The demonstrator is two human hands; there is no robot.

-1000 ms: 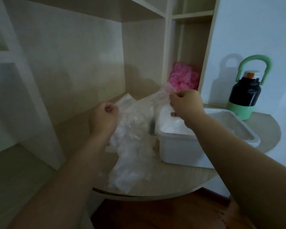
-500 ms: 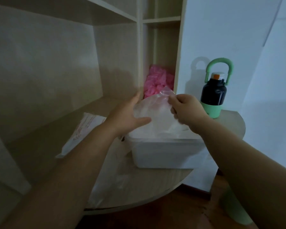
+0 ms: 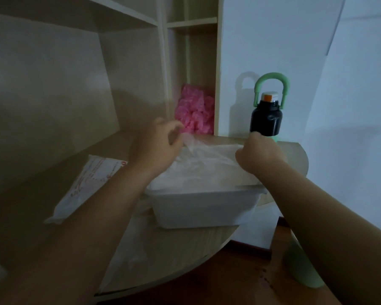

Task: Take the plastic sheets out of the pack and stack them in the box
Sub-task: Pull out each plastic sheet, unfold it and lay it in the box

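— Where the pale wooden shelving [image 3: 53, 95] meets the white wall, what stands on the rounded table [image 3: 185, 245]?

— A white box [image 3: 202, 208], near the table's middle. A clear plastic sheet [image 3: 207, 155] is stretched over its open top. What lies beneath it in the box is a pale blur, so I cannot count layers.

— And the pack?

— The pack [image 3: 86, 186], white with red print too blurred to read, lies flat to the left of the box, apart from it. The left forearm hides part of it. Loose clear plastic [image 3: 130, 254] lies under that arm, and its edges are hard to trace.

— The hands?

— The left hand [image 3: 154, 148] pinches the sheet's far left corner with curled fingers. The right hand [image 3: 260, 155] is a fist clamped on the sheet's right edge, its fingertips hidden.

— Anything smaller?

— A black bottle [image 3: 266, 119] with a green loop handle stands behind the right hand, which hides its base. A pink crumpled bundle [image 3: 195, 111] sits in a narrow shelf niche.
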